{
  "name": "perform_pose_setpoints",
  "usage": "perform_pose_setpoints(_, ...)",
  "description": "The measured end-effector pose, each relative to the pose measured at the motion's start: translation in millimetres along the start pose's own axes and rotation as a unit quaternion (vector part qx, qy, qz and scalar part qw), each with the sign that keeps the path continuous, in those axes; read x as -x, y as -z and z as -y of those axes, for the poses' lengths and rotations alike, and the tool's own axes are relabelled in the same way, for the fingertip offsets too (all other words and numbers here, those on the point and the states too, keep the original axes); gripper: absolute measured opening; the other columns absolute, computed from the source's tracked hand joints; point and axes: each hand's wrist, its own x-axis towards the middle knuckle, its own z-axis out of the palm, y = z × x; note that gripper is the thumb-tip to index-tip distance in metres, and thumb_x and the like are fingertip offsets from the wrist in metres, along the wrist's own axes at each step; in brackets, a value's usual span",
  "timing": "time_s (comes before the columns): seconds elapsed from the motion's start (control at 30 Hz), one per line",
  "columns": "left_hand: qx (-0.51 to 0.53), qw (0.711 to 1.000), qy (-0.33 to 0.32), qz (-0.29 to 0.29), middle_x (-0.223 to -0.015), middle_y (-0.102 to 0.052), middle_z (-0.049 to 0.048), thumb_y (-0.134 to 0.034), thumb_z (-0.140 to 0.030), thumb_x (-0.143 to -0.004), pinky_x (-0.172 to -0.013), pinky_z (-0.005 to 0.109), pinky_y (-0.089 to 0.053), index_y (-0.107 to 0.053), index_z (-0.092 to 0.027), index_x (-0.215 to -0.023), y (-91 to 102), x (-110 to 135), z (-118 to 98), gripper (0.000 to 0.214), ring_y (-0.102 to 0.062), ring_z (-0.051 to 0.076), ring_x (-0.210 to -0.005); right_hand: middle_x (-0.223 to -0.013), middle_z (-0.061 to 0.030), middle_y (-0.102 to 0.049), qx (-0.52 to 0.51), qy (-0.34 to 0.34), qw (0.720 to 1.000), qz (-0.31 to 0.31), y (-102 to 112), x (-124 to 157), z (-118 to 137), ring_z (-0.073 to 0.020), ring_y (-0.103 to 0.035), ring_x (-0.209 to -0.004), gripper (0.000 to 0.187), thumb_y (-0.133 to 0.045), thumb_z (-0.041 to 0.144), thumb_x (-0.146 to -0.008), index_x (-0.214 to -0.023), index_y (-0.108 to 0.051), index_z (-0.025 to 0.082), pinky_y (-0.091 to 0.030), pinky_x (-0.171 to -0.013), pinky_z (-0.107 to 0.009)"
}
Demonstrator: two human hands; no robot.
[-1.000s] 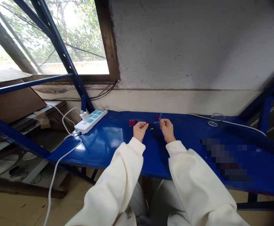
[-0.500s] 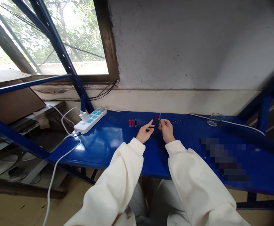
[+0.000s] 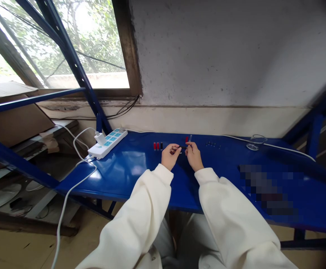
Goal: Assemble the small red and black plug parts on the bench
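Both my hands rest close together over the blue metal shelf [image 3: 129, 168]. My left hand [image 3: 169, 155] has its fingers curled and pinched at one end of a thin dark rod-like part [image 3: 182, 147]. My right hand [image 3: 192, 155] pinches the other end, near a small red piece [image 3: 186, 139] and a short clear tube [image 3: 190, 138]. Two red pieces and a black one [image 3: 157, 146] stand in a row just left of my left hand. A row of tiny dark parts [image 3: 212, 144] lies to the right of my right hand.
A white power strip [image 3: 108, 142] with a plugged-in charger and white cable [image 3: 67, 194] lies at the shelf's left end. A small glass dish [image 3: 255, 142] and a thin white wire [image 3: 286, 148] sit at the back right. Blue rack beams [image 3: 64, 45] cross the window.
My left hand was shut on the rod, opened and drew off it half a second ago, and has now closed on it again. My right hand has shifted slightly left.
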Motion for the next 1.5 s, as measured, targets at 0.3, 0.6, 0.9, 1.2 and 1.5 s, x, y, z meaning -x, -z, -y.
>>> perform_pose_setpoints(0.3, -0.044, 0.998, -0.025, 0.041, -0.071, -0.057, 0.001, -0.059, -0.031, -0.071, -0.054, 0.019, -0.037, -0.058, -0.016, -0.084, 1.2, 2, 0, 0.021, -0.048, 0.007, -0.058, -0.056, 0.0, -0.055, 0.095, 0.023, 0.995, 0.022, 4, 2, -3, -0.0178, -0.051, -0.053, 0.033, -0.029, 0.024, -0.077, -0.101, -0.05, 0.019, -0.038, -0.057, -0.029)
perform_pose_setpoints(0.6, -0.083, 0.993, -0.05, 0.062, -0.067, -0.054, -0.0001, -0.057, -0.029, -0.072, -0.057, 0.02, -0.04, -0.059, -0.017, -0.082, 1.3, 6, -6, 0.016, -0.045, 0.007, -0.055, -0.059, -0.0018, -0.058, 0.134, 0.041, 0.99, 0.031, 6, 3, -3, -0.0192, -0.053, -0.053, 0.035, -0.028, 0.022, -0.077, -0.104, -0.05, 0.018, -0.038, -0.057, -0.029)
perform_pose_setpoints(0.9, -0.287, 0.933, -0.174, 0.128, -0.072, -0.059, 0.0038, -0.057, -0.017, -0.07, -0.071, 0.028, -0.04, -0.061, -0.019, -0.076, 9.6, -20, -38, 0.007, -0.052, 0.015, -0.07, -0.059, 0.0006, -0.057, 0.103, 0.058, 0.992, 0.052, 7, 2, -4, -0.0176, -0.053, -0.056, 0.034, -0.029, 0.022, -0.077, -0.106, -0.047, 0.019, -0.039, -0.061, -0.029)
perform_pose_setpoints(1.2, -0.433, 0.863, -0.15, 0.213, -0.073, -0.053, 0.0054, -0.067, -0.009, -0.055, -0.09, 0.042, -0.025, -0.057, -0.016, -0.054, 25.7, -87, -72, 0.012, -0.048, 0.025, -0.088, -0.063, -0.0001, -0.057, 0.102, 0.07, 0.991, 0.057, 7, 1, -2, -0.0166, -0.053, -0.059, 0.036, -0.028, 0.021, -0.077, -0.109, -0.046, 0.017, -0.039, -0.064, -0.028)
perform_pose_setpoints(1.5, -0.587, 0.763, -0.084, 0.255, -0.086, -0.055, 0.0082, -0.066, -0.016, -0.06, -0.089, 0.045, -0.027, -0.06, -0.014, -0.063, 37.2, -87, -48, 0.007, -0.044, 0.025, -0.095, -0.067, -0.0017, -0.059, 0.102, 0.076, 0.989, 0.077, 5, 0, -3, -0.0163, -0.054, -0.06, 0.037, -0.028, 0.021, -0.077, -0.109, -0.047, 0.018, -0.04, -0.063, -0.028)
